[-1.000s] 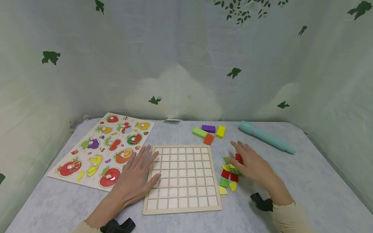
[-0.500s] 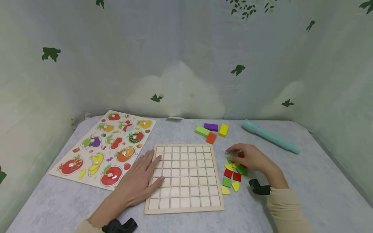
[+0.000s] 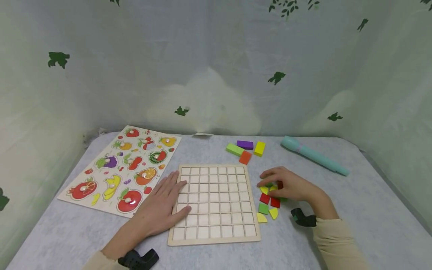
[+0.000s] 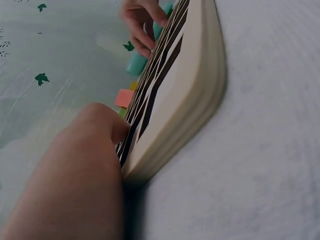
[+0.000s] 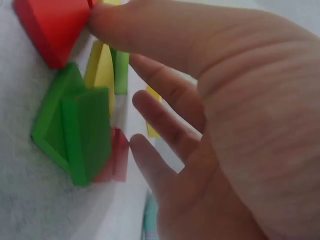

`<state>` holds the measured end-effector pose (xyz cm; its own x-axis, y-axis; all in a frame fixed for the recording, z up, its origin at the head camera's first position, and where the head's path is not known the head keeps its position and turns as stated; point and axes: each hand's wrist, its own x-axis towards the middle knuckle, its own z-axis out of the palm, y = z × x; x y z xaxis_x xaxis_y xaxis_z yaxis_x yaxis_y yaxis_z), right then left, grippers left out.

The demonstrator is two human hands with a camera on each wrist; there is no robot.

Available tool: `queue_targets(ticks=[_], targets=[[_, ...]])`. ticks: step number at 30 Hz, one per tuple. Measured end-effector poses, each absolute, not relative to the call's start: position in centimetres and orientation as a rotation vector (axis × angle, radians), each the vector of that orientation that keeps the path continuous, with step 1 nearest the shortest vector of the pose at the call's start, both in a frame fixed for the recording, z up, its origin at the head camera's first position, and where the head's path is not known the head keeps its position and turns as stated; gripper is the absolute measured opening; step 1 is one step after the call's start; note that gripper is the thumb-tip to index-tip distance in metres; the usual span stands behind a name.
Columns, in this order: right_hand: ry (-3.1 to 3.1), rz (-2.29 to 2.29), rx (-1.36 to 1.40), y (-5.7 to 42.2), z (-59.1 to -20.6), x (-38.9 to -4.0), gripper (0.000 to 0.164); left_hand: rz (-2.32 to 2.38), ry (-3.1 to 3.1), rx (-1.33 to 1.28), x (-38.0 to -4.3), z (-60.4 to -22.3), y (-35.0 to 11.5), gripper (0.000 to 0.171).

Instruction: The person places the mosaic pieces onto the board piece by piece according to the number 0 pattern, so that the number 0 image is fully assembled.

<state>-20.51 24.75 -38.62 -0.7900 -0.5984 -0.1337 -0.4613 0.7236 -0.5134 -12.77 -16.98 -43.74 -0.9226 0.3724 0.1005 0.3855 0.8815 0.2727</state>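
Observation:
My left hand (image 3: 162,204) rests flat with fingers spread on the left side of a wooden grid board (image 3: 214,242). In the left wrist view the thumb lies over the board's rim (image 4: 192,95). My right hand (image 3: 291,184) hovers low over a pile of small flat pieces to the board's right, fingers bent loosely. Among them are a red square (image 3: 264,198), a green square (image 3: 263,209) and a yellow quarter-round (image 3: 273,213). In the right wrist view the thumb tip is at a red piece (image 5: 52,27), and green pieces (image 5: 87,135) lean together below it. The index fingertip is hidden.
A fruit knob puzzle (image 3: 109,204) lies at the left, close to my left hand. Behind the grid board are purple (image 3: 245,145), light green (image 3: 234,149), yellow (image 3: 259,149) and orange (image 3: 245,157) blocks. A teal tube-shaped case (image 3: 315,156) lies at the back right.
My right hand has drawn its fingers in and lowered over the pieces, coming slightly nearer the board. My left hand stays on the board. The head view has tilted slightly.

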Motion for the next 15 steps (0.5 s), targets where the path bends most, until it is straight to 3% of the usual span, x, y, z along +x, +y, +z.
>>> queue_targets(ticks=[8, 15], targets=[[2.709, -0.685, -0.831, 23.6, -39.1, -20.8, 0.018, -0.432, -3.005, -0.604, -12.7, -43.8, -17.2, 0.086], [2.776, -0.693, -0.756, 22.8, -39.4, -20.7, 0.019, -0.433, -3.011, -0.603, -12.7, -43.8, -17.0, 0.086]])
